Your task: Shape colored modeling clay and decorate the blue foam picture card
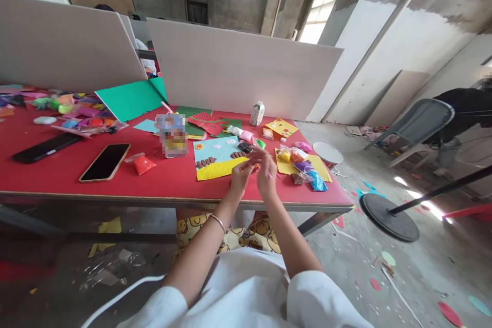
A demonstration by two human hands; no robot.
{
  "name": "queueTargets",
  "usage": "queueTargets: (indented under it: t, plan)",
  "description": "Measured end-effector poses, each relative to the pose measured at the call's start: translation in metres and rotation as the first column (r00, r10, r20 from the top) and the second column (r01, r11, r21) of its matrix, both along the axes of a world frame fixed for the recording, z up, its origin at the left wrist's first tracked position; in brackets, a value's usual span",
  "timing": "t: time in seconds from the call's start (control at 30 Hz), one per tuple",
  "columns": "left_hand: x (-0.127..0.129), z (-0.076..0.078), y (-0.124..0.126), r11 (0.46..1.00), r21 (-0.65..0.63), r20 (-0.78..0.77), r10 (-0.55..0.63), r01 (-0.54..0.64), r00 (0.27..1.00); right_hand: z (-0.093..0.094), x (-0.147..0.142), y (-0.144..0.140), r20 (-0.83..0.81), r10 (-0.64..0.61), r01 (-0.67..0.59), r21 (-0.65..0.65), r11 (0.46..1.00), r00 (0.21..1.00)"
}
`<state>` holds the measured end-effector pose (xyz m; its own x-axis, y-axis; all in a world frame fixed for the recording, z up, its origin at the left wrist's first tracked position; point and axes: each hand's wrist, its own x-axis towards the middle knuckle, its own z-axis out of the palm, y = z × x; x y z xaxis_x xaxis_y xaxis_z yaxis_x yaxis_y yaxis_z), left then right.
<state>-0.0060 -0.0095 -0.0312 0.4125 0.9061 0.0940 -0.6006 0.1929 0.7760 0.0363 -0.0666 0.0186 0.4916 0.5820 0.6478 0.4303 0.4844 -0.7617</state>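
Red table (57, 174), left hand (241, 177) and right hand (266, 171) together, fingers pinching something too small to tell

Phone (105, 162) on table (57, 177) left of card (217, 159); bottle (257, 113) behind, bags (303, 166) right.

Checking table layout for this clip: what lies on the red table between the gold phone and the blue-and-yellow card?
In the head view, a small bag of orange clay lies between the gold phone and the blue-and-yellow card.
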Motion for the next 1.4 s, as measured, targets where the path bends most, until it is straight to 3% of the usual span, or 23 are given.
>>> queueTargets:
  t: [0.13, 0.37, 0.57, 0.83, 1.1, 1.4]
  plan:
    - [-0.001, 0.0, 0.0, 0.996, 0.041, -0.033, -0.078, 0.079, 0.996, -0.03, 0.046, -0.018, -0.313, -0.084, 0.094, 0.017, 0.995, 0.946]
    - [0.0, 0.0, 0.004, 0.997, 0.028, -0.02, -0.078, 0.078, 0.997, -0.06, 0.056, -0.013, -0.344, -0.095, 0.095, -0.017, 0.995, 0.934]
    - [0.003, -0.002, 0.006, 0.998, 0.036, -0.044, -0.054, 0.056, 0.998, -0.061, 0.053, -0.016, -0.263, -0.06, 0.058, -0.015, 0.998, 0.963]
    - [0.014, 0.0, 0.01, 1.0, 0.002, -0.054, -0.018, 0.018, 0.998, -0.056, 0.039, -0.024, -0.096, -0.119, 0.113, -0.072, 0.991, 0.988]
    - [0.023, -0.002, 0.007, 1.0, 0.008, -0.045, -0.017, 0.018, 0.999, -0.053, 0.036, -0.024, 0.145, -0.174, 0.201, -0.196, 0.96, 0.974]
    - [0.018, 0.002, 0.0, 0.998, 0.063, -0.066, -0.01, 0.014, 0.998, -0.058, 0.035, -0.026, 0.295, -0.189, 0.25, -0.184, 0.951, 0.937]
